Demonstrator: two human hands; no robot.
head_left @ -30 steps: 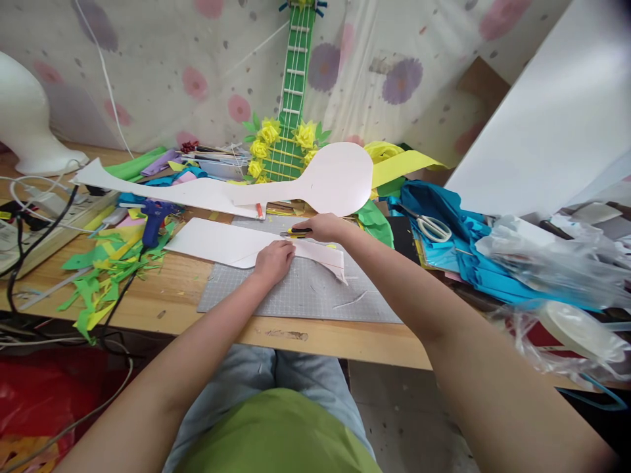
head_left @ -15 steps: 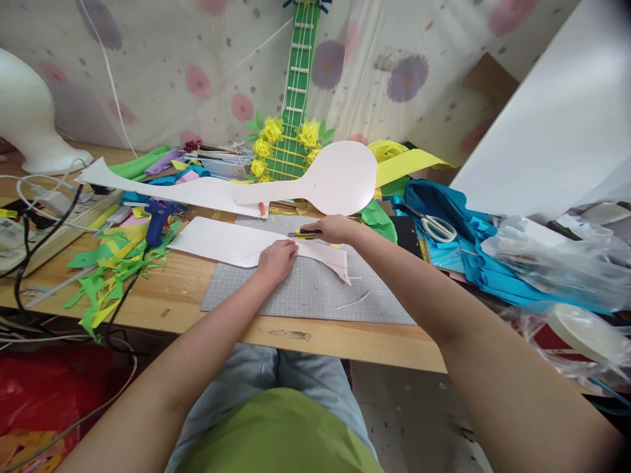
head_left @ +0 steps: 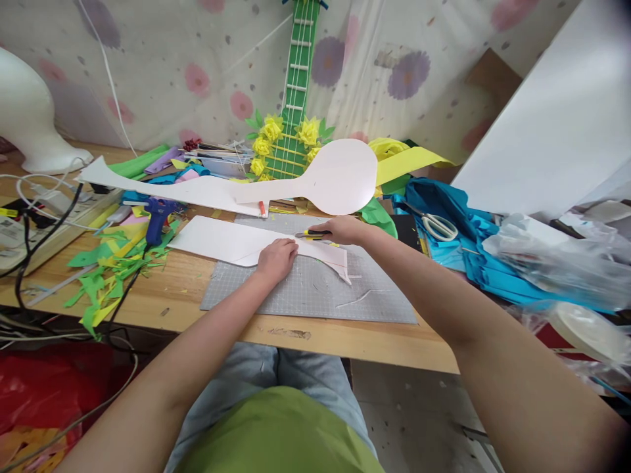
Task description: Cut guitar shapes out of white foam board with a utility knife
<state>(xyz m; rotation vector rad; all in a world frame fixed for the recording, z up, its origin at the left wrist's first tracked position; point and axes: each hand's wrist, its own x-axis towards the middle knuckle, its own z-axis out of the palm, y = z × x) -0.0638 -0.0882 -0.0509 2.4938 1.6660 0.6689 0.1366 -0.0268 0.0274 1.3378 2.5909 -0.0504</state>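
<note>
My right hand is closed round a yellow and black utility knife, its blade pointing left at the far edge of a white foam board piece. The piece has one curved side and thin drawn lines, and its right part lies on a grey cutting mat. With fingers lying flat, my left hand presses on the board just left of the knife. Behind it rest a white spoon-shaped cutout and a long white offcut. A thin white sliver lies on the mat.
A blue glue gun and green and yellow scraps lie at left. Against the curtain stands a green guitar-shaped model with yellow flowers. White-handled scissors and blue sheets are at right, near a large white board.
My right hand and the utility knife have shifted slightly right along the board's far edge. My left hand stays in almost the same place on the board.
</note>
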